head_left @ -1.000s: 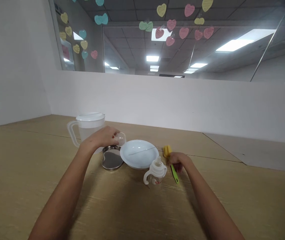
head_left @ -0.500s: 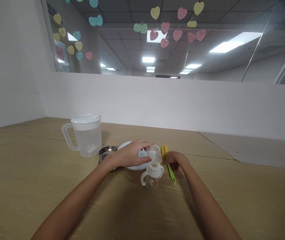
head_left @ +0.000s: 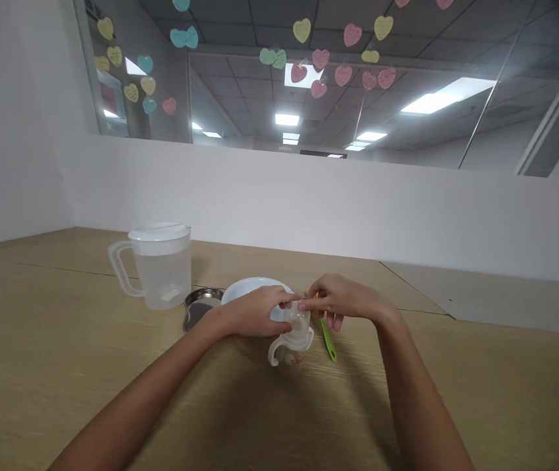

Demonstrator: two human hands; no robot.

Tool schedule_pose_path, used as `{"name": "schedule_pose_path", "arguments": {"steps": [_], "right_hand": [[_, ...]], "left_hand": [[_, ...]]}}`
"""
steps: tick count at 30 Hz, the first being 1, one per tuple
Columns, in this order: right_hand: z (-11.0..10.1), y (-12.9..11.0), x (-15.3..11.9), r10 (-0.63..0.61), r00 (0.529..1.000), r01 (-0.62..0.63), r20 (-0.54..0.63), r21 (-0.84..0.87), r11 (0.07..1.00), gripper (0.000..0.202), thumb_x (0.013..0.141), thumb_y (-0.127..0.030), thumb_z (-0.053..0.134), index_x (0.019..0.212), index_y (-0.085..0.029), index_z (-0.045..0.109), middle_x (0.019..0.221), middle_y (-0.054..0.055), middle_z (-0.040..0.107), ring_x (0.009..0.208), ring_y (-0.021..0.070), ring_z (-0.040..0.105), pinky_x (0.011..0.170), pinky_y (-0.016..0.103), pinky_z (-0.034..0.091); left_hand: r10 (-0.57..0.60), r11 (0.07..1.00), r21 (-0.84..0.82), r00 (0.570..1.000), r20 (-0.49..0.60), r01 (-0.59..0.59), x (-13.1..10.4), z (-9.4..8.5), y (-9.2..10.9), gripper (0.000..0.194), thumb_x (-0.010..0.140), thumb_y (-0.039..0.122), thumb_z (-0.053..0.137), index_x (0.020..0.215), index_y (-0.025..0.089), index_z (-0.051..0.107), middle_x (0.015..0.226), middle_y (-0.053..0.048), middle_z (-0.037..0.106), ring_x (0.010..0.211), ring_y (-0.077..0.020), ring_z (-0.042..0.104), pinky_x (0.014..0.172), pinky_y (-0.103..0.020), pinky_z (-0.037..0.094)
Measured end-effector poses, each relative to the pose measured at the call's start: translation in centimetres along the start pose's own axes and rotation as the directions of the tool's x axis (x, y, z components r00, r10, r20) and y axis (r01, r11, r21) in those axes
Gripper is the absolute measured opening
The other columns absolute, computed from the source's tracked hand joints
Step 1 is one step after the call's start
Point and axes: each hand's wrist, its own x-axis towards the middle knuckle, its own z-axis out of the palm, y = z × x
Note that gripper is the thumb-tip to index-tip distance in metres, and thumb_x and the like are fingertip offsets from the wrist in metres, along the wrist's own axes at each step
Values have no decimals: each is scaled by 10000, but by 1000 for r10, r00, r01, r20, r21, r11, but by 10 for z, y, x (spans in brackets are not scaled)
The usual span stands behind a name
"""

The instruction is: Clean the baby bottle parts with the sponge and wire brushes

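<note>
A baby bottle (head_left: 293, 341) with a clear dome cap, a white collar and two white side handles stands on the table in front of me. My left hand (head_left: 262, 311) grips its cap from the left, thumb on the near side and fingers at the top. From the right, my right hand (head_left: 335, 301) reaches over with thumb and forefinger closed at the upper part of the cap; its other fingers hang curled down. Beneath that hand lies a brush with a green handle (head_left: 329, 341); its yellow head is mostly hidden.
A white plate (head_left: 247, 285) lies behind the bottle, partly covered by my left hand. Left of it sits a metal bowl (head_left: 204, 297). Farther left stands a clear lidded pitcher (head_left: 166, 271). A white wall (head_left: 259, 196) bounds the table's back.
My right hand has let go of the brush, risen and moved left onto the bottle's cap. The left hand stays on the cap. The view has shifted slightly.
</note>
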Motion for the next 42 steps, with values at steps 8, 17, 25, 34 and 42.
{"name": "schedule_pose_path", "arguments": {"steps": [8, 17, 25, 34, 42], "right_hand": [[12, -13, 4, 32, 998, -29, 55, -63, 998, 270, 682, -398, 640, 677, -134, 583, 560, 20, 596, 502, 134, 587, 451, 201, 453], [13, -19, 2, 12, 998, -7, 57, -92, 996, 212, 717, -340, 612, 656, -139, 583, 531, 11, 587, 502, 144, 603, 454, 200, 449], [12, -15, 4, -18, 997, 24, 69, -96, 995, 251, 712, -378, 616, 630, -148, 556, 536, 21, 613, 538, 173, 635, 452, 206, 461], [11, -11, 7, 42, 996, -37, 84, -59, 998, 355, 681, -471, 648, 607, -139, 549, 595, 50, 649, 590, 173, 649, 488, 204, 482], [10, -12, 0, 35, 999, -34, 6, -114, 993, 435, 683, -564, 601, 652, -130, 603, 529, 36, 591, 476, 142, 575, 419, 207, 426]], "left_hand": [[-30, 999, -12, 999, 34, 30, 3, 5, -1, 313, 780, 376, 550, 1025, 186, 591, 999, -62, 593, 919, -215, 547, 782, -280, 386], [-83, 989, -122, 996, 39, 87, 8, 10, 2, 210, 734, 331, 602, 891, 192, 598, 836, -4, 637, 754, -174, 571, 639, -238, 377], [-120, 989, -89, 993, 21, 121, 8, 14, 2, 281, 723, 353, 612, 946, 183, 603, 796, -16, 639, 715, -173, 574, 600, -236, 367], [-146, 980, -127, 987, 68, 154, 10, 15, -6, 311, 702, 427, 629, 885, 177, 607, 769, -2, 615, 713, -169, 562, 594, -234, 362], [-67, 990, -115, 991, 112, 80, 5, 16, -11, 805, 601, 474, 723, 1296, 224, 402, 1121, -56, 602, 1018, -252, 548, 800, -267, 390]]}}
